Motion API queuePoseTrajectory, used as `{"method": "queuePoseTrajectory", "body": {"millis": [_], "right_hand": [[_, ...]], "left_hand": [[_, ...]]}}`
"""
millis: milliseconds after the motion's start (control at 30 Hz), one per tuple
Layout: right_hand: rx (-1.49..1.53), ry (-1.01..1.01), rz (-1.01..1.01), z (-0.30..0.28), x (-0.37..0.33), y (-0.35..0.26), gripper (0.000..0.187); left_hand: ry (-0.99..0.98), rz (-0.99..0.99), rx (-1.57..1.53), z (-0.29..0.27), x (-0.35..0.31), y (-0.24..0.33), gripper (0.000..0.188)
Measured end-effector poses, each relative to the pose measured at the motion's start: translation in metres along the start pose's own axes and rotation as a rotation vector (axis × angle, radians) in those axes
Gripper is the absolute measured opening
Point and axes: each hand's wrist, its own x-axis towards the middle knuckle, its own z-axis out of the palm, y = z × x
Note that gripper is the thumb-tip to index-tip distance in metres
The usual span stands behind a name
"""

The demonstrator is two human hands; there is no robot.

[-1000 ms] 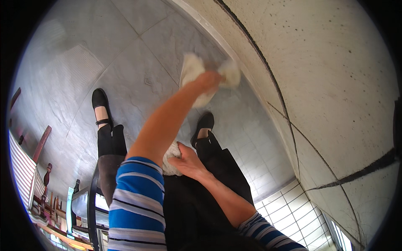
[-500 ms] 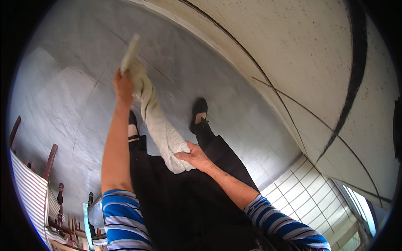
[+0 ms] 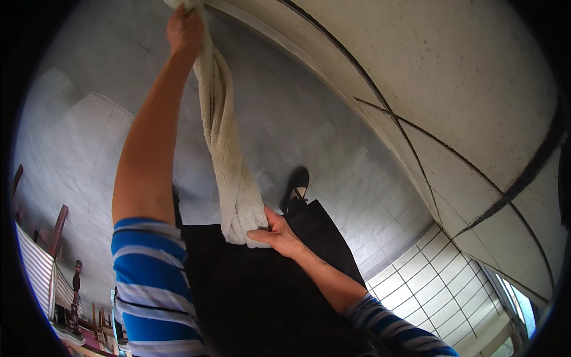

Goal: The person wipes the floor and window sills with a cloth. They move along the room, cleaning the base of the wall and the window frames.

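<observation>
A long off-white towel (image 3: 229,149), twisted along its length, stretches between my two hands. Its far part is gripped by my left hand (image 3: 185,30), which reaches to the top edge of the view with the arm almost straight. Beyond that hand, the towel's far end runs partly out of the picture. My right hand (image 3: 279,235) closes on the near end, thumb on top, just in front of my dark trousers. The near end looks thick and folded over. Between the hands the towel hangs above the grey floor.
A pale wall (image 3: 452,71) with dark lines curves along the right. White tiles (image 3: 422,285) lie at the lower right. Wooden furniture with turned posts (image 3: 76,291) and a striped cloth (image 3: 34,271) stand at the lower left. One dark shoe (image 3: 295,185) shows on the grey floor (image 3: 143,119).
My left hand has moved forward and up to the top edge, drawing the towel out longer and straighter. The right hand keeps its hold in nearly the same place. My left shoe is no longer visible.
</observation>
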Motion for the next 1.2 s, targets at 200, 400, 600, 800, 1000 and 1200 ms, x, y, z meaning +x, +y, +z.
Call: {"method": "queuePoseTrajectory", "body": {"millis": [200, 400, 600, 800, 1000, 1200], "right_hand": [[0.126, 0.051, -0.058, -0.044, -0.018, 0.002, 0.066], [-0.207, 0.146, 0.08, -0.055, -0.024, 0.023, 0.06], [-0.342, 0.209, -0.017, -0.046, -0.025, 0.056, 0.06], [-0.363, 0.028, -0.003, -0.038, -0.032, 0.052, 0.053], [-0.159, 0.046, -0.056, -0.052, -0.039, 0.024, 0.053], [-0.186, 0.133, -0.006, -0.073, -0.046, 0.025, 0.05]], "left_hand": [[0.002, -0.042, 0.245, 0.087, -0.018, -0.041, 0.032], [-0.324, 0.086, 0.416, 0.189, -0.197, -0.033, 0.024], [-0.804, -0.143, 0.382, 0.196, -0.343, 0.014, 0.048], [-0.236, -0.204, 0.229, 0.049, -0.231, 0.011, 0.025], [0.067, -0.138, -0.13, 0.077, -0.097, 0.005, 0.019], [-0.259, 0.085, 0.086, 0.252, -0.25, -0.042, 0.021]]}}
